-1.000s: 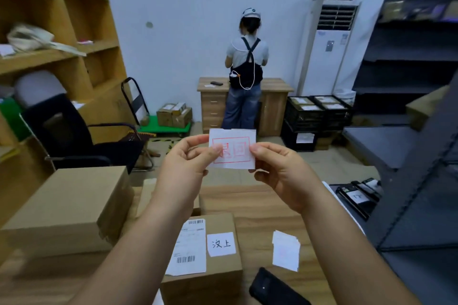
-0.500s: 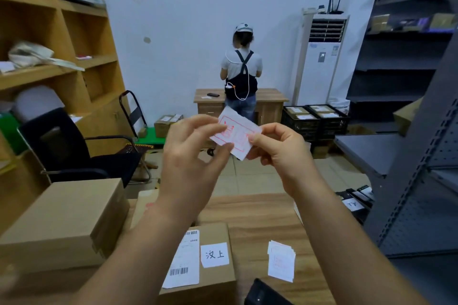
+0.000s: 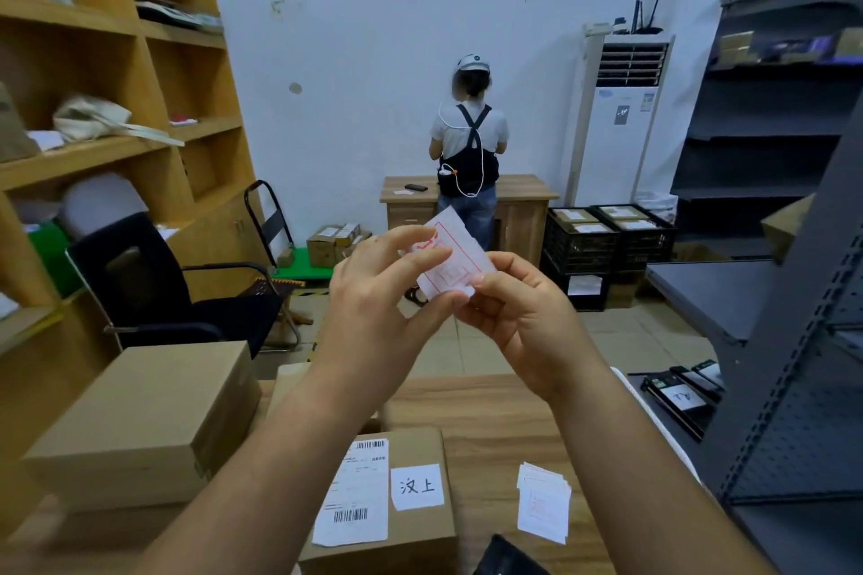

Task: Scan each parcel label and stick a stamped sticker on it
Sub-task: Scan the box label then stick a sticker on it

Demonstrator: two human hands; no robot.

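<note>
Sticker (image 3: pixel 455 259) pinched in both hands, tilted, raised | left hand (image 3: pixel 378 313) and right hand (image 3: pixel 518 317) grip it | I see parcel (image 3: pixel 401 523) straight below on table (image 3: pixel 495 411), left hand nearer

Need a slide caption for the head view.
Both hands, left hand and right hand, pinch a red-stamped sticker above a labelled parcel.
</note>
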